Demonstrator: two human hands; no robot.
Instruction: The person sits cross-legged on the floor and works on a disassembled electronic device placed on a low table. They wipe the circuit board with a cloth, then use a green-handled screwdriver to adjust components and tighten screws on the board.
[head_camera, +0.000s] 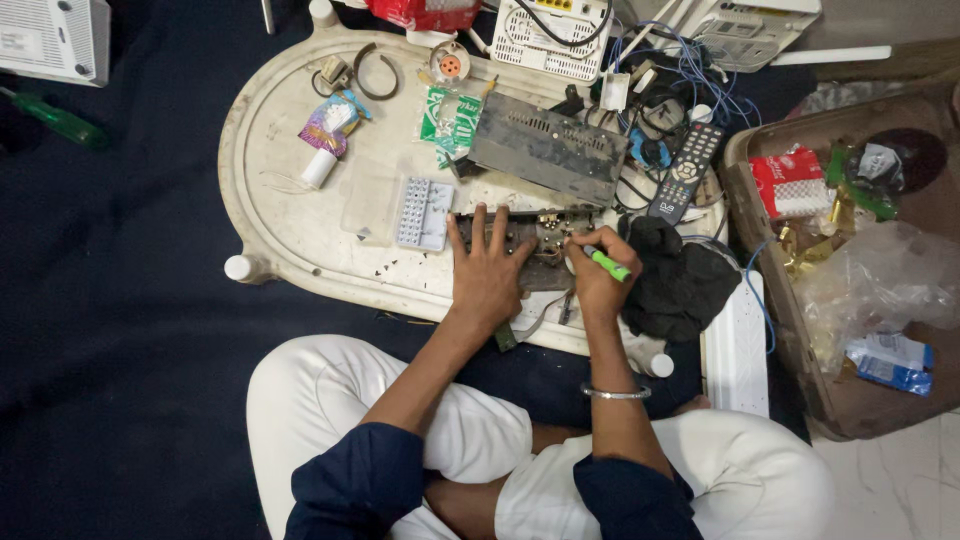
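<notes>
A dark circuit board (545, 232) lies on an overturned cream plastic table (290, 215) in front of me. My left hand (487, 268) rests flat on the board's left part, fingers spread. My right hand (597, 278) grips a green-handled screwdriver (608, 264), its tip down at the board's right end. A silver bangle (616, 393) circles my right wrist.
A dark metal casing (545, 152), a white compartment box (423, 212), a black remote (686, 170), tangled wires (660, 95) and a black cloth (675, 280) crowd the table. A white power strip (737, 345) and a brown tray (790, 330) of packets lie right. Another green screwdriver (55, 120) lies far left.
</notes>
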